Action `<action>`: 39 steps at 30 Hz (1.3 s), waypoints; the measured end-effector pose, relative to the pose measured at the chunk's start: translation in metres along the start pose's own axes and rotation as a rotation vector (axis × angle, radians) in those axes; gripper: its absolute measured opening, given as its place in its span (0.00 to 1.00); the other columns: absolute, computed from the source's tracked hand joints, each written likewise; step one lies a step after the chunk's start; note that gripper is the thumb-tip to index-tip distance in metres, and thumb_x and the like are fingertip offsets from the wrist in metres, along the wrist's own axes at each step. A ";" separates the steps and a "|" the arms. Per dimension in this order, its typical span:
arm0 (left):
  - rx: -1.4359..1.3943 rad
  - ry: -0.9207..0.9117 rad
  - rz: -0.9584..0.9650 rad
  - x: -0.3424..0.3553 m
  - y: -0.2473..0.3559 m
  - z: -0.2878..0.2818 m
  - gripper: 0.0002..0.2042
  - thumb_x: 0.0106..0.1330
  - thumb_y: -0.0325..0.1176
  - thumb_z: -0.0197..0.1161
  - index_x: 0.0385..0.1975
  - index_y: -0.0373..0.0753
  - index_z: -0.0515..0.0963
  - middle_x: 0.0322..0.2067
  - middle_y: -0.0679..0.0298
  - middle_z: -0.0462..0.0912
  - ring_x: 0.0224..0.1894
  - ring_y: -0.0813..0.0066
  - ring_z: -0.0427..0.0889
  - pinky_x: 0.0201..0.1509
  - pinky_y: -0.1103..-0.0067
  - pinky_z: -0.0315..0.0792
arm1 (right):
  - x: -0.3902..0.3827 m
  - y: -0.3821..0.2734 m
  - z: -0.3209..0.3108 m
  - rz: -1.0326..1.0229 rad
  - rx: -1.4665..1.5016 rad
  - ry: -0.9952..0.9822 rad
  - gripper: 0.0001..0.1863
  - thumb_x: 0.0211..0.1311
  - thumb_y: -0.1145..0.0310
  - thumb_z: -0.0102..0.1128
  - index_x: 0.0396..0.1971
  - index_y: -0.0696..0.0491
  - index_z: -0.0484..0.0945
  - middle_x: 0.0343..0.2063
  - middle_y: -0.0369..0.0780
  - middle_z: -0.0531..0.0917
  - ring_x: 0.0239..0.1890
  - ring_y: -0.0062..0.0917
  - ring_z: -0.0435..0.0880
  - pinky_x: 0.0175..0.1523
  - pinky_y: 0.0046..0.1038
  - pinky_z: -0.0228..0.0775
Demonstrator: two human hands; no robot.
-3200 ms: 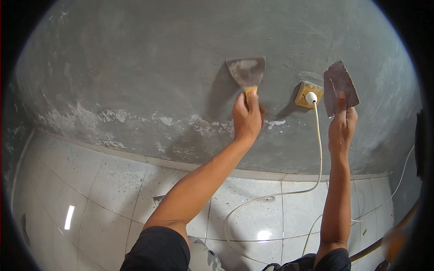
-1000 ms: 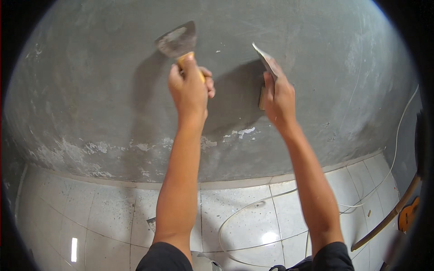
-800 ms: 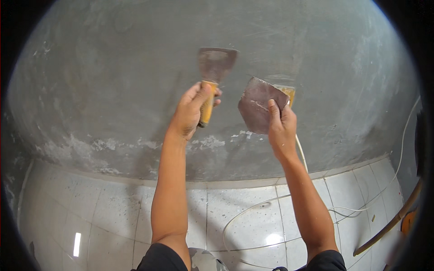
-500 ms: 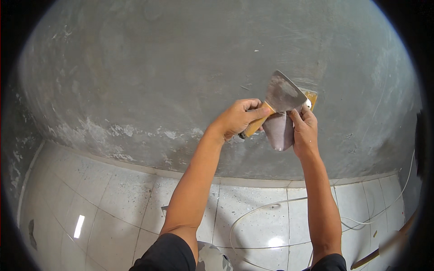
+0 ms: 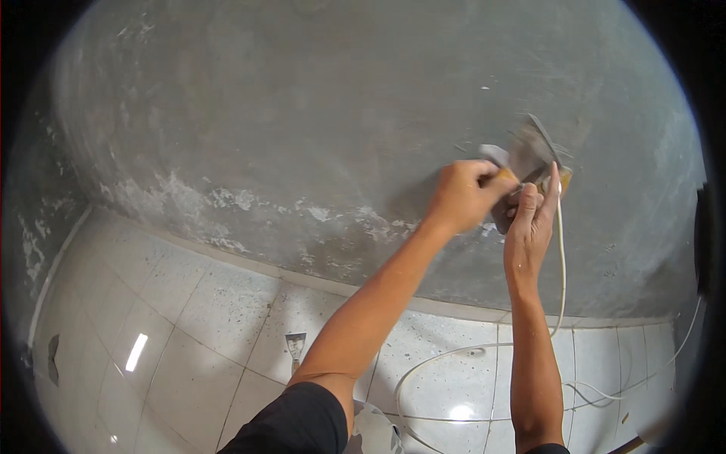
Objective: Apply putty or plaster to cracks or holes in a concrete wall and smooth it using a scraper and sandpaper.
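Note:
At the right of the head view, in front of the grey wall, my left hand [image 5: 461,193] is closed round the yellow handle of a scraper. Its wide metal blade [image 5: 532,147] is blurred and tilted toward my right hand [image 5: 529,223], whose index finger reaches up along the blade's edge. My right hand holds a maroon sheet [image 5: 500,221], mostly hidden behind both hands and the blade. Just behind them is a yellow wall socket [image 5: 566,180], partly covered, with a white cord [image 5: 561,257] hanging down from it.
Tiled floor [image 5: 195,363] meets the wall [image 5: 340,113] along a low skirting. A second scraper [image 5: 295,344] lies on the tiles left of my left forearm. Cords loop over the floor at the right. A side wall [image 5: 38,227] stands at the left, a dark object [image 5: 700,238] at the right edge.
My hands were apart, then came together near the socket, bringing blade and sheet against each other. Since half a second ago both have shifted rightward in view, and the sheet is more hidden.

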State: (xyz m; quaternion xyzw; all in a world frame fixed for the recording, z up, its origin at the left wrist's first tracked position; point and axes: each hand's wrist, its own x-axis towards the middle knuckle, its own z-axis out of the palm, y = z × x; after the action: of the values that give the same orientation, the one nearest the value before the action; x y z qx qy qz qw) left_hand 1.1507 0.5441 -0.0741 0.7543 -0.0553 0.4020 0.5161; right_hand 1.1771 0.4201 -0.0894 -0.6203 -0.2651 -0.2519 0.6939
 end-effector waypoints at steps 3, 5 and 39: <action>0.159 -0.089 0.131 -0.002 0.011 0.001 0.09 0.61 0.31 0.65 0.34 0.31 0.82 0.25 0.46 0.83 0.28 0.57 0.85 0.33 0.70 0.73 | 0.004 0.003 0.007 -0.006 -0.076 -0.121 0.35 0.76 0.57 0.51 0.76 0.47 0.48 0.30 0.33 0.75 0.32 0.17 0.71 0.39 0.21 0.66; 0.156 -0.116 0.151 -0.004 0.016 0.001 0.08 0.60 0.30 0.65 0.34 0.31 0.81 0.27 0.43 0.82 0.31 0.50 0.84 0.34 0.68 0.74 | 0.007 0.001 0.002 0.021 0.025 -0.146 0.35 0.76 0.58 0.52 0.76 0.48 0.48 0.29 0.32 0.75 0.32 0.15 0.70 0.38 0.20 0.65; 0.707 0.743 0.335 0.010 -0.068 -0.136 0.20 0.65 0.24 0.58 0.58 0.37 0.78 0.58 0.52 0.79 0.55 0.51 0.79 0.59 0.66 0.71 | 0.041 0.033 0.021 -0.817 -1.277 -0.631 0.34 0.69 0.51 0.57 0.73 0.26 0.55 0.24 0.38 0.78 0.19 0.24 0.81 0.21 0.28 0.75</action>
State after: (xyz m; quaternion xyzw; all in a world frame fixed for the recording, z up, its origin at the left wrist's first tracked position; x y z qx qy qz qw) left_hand 1.1165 0.6912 -0.0979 0.6698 0.1499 0.7128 0.1444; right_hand 1.2288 0.4434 -0.0836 -0.7920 -0.4584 -0.4006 -0.0462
